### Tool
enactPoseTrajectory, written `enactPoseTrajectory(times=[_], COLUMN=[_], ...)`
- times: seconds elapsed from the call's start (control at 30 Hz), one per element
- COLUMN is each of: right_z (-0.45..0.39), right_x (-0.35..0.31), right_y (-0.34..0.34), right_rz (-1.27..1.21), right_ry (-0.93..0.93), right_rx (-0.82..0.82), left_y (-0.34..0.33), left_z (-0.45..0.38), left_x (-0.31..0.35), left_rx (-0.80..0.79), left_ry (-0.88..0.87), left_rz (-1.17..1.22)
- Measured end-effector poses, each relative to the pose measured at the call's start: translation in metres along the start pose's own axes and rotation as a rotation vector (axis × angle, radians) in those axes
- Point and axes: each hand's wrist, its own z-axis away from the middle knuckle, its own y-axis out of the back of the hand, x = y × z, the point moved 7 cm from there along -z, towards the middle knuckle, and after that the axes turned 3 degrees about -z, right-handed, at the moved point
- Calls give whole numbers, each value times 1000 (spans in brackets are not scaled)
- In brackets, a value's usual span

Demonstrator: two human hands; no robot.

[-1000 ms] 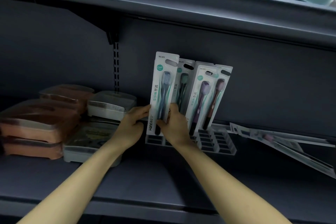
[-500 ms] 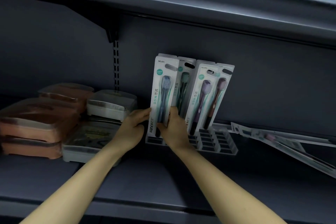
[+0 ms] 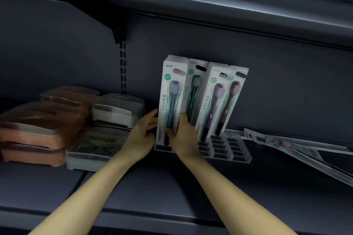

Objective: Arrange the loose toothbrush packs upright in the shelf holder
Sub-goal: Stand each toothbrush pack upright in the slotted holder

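Toothbrush packs: the blue-brush pack [image 3: 172,101] is sitting at the left front of the clear slotted holder [image 3: 235,150], foot now down in the front-left slot, a touch lower and straighter than a second ago. Right hand [image 3: 183,135] is pinching its lower right edge, thumb on the face. Left hand [image 3: 142,135] is bracing the left edge, fingers mostly straight, not clearly wrapped. Green pack [image 3: 194,89], purple pack [image 3: 214,101] and brown pack [image 3: 232,99] are standing in the slots behind and to the right, leaning back slightly. Loose packs [image 3: 286,144] are lying flat on the shelf [image 3: 152,187] at right, well apart, so more placing seems left. Soap boxes [image 3: 57,120] are stacked at left.
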Motion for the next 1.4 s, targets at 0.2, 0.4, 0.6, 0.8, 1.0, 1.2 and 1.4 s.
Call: enactPoseTrajectory(times=[0.2, 0.4, 0.6, 0.8, 1.0, 1.2, 1.4], right_z=[2, 3, 3, 6, 8, 13, 22], right_x=[1, 2, 3, 6, 5, 9, 19], right_y=[1, -1, 0, 0, 6, 22, 44], right_rz=[33, 45, 45, 13, -15, -3, -5], right_ry=[-34, -58, -64, -59, -51, -73, -76], right_rx=[17, 25, -5, -43, -56, -79, -44], left_y=[-6, -7, -10, -13, -13, 0, -29], left_z=[-2, -1, 0, 3, 6, 20, 27], left_x=[-12, -19, -15, -8, -6, 8, 35], left_rx=[-35, -10, 16, 21, 85, 384, 407], left_ry=[50, 124, 135, 131, 134, 91, -2], left_rz=[-44, -118, -135, -59, -42, -27, -87])
